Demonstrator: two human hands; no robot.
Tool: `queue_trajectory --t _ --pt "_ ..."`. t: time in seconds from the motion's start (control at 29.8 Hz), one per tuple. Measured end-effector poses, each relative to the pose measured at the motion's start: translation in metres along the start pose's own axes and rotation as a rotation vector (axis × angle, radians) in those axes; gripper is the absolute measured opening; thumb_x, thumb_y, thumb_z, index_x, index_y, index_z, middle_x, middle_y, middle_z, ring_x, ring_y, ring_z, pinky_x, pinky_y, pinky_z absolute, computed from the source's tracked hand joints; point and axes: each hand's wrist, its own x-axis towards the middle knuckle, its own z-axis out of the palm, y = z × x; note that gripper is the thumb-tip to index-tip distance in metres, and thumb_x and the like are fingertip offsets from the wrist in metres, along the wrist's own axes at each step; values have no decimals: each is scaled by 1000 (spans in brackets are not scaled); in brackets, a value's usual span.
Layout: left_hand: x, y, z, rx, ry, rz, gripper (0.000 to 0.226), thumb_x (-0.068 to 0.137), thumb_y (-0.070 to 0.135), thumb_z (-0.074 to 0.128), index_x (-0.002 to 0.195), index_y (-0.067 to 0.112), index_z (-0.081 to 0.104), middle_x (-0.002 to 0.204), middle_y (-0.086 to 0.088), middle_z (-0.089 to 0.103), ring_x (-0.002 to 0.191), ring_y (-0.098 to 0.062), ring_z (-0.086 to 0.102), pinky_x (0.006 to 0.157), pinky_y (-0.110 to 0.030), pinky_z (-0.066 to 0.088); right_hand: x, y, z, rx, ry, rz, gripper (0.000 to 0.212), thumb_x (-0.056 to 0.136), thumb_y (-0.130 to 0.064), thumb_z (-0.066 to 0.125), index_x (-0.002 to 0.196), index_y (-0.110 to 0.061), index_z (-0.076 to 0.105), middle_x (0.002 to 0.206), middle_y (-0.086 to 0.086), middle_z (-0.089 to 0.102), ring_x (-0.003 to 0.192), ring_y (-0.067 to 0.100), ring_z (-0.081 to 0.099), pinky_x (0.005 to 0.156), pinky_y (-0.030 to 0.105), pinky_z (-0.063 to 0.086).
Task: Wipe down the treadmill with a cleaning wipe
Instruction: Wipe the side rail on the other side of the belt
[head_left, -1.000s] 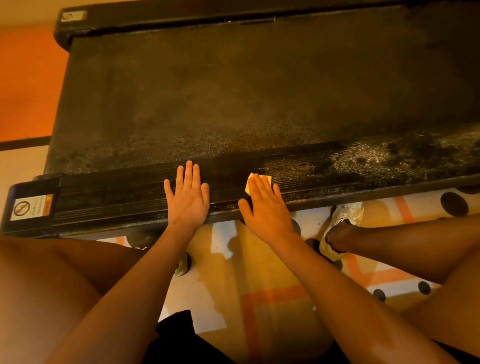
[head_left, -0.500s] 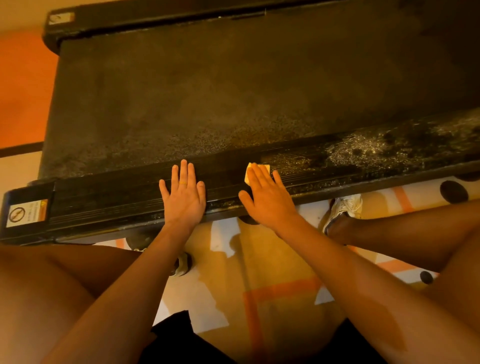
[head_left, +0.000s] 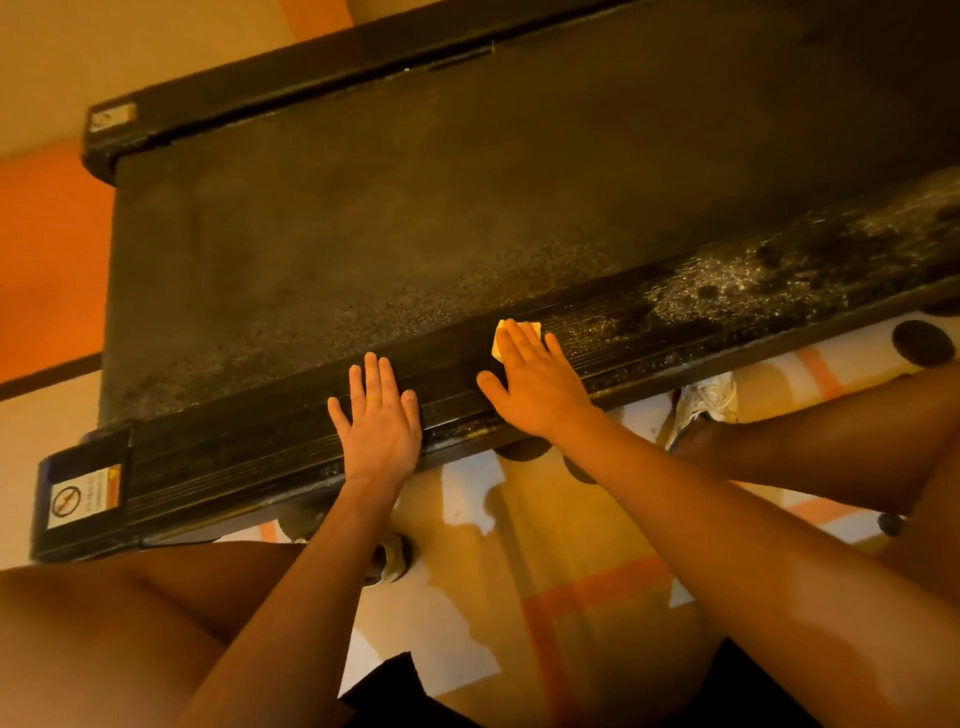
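Note:
A black treadmill (head_left: 415, 218) fills the upper view, its dusty belt running across and its ribbed near side rail (head_left: 234, 462) in front of me. My left hand (head_left: 378, 421) lies flat on that rail with straight fingers. My right hand (head_left: 535, 379) presses a small folded yellowish wipe (head_left: 500, 335) onto the rail with straight fingers; most of the wipe is hidden under the fingers. To the right of the wipe the rail is speckled with pale dust or wet spots (head_left: 727, 280).
A warning sticker (head_left: 83, 496) marks the rail's left end cap. My bare knees frame the bottom, with a white shoe (head_left: 706, 400) under the rail at right. A patterned mat (head_left: 519, 597) with dark dots and orange lines covers the floor; orange flooring (head_left: 47, 260) lies at left.
The view has tilted, so the treadmill now runs diagonally. Both hands stay flat on the near rail, the right one still over the wipe, which has barely shifted along the rail.

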Motion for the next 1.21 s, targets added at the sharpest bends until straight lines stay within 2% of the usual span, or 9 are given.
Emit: queue_trajectory --t 0.1,0.3,0.5,0.7,0.94,1.11,1.21 --pt "1 1 -2 -3 -19 -9 61 107 44 13 160 17 -1 168 -3 -9 154 -24 -12 122 -58 -2 10 -2 -3 17 12 12 75 106 -53 25 161 -11 -2 169 7 -5 156 23 -8 126 44 -4" --pt "-1 5 2 -7 9 -23 61 107 44 11 161 18 -1 168 -2 -8 154 -23 -12 122 -57 -3 -50 19 19 51 37 -4 73 106 -53 26 161 -16 -4 169 3 -6 155 20 -9 125 41 -6" --pt "2 3 0 0 -27 -9 62 107 45 12 161 16 -2 168 -3 -10 154 -25 -12 121 -58 -3 7 15 -10 79 -6 39 68 108 -48 20 161 -11 -1 169 7 -4 156 23 -7 125 42 -6" --pt "0 5 3 1 12 -30 62 107 45 12 161 17 0 168 -2 -8 154 -24 -10 122 -58 -2 -57 20 14 71 22 6 69 108 -47 25 161 -15 -4 169 3 -6 155 20 -9 124 39 -7" --pt "-2 11 -5 13 -32 -33 63 107 45 14 160 15 -1 168 -3 -10 154 -24 -12 122 -59 -1 3 14 -11 55 13 13 68 108 -46 23 161 -11 -1 170 8 -3 156 24 -5 125 43 -4" --pt "-3 52 4 19 19 143 61 108 44 14 161 17 3 169 -1 -5 154 -19 -10 124 -53 -1 -40 21 7 26 74 -15 66 108 -41 27 161 -12 0 170 5 0 156 21 -4 124 41 -4" --pt "4 85 12 -25 25 209 59 108 41 18 161 16 9 169 -1 0 155 -18 -6 124 -52 0 -53 33 7 -50 55 -53 61 109 -34 26 161 -13 2 170 4 0 156 20 -5 124 41 -4"
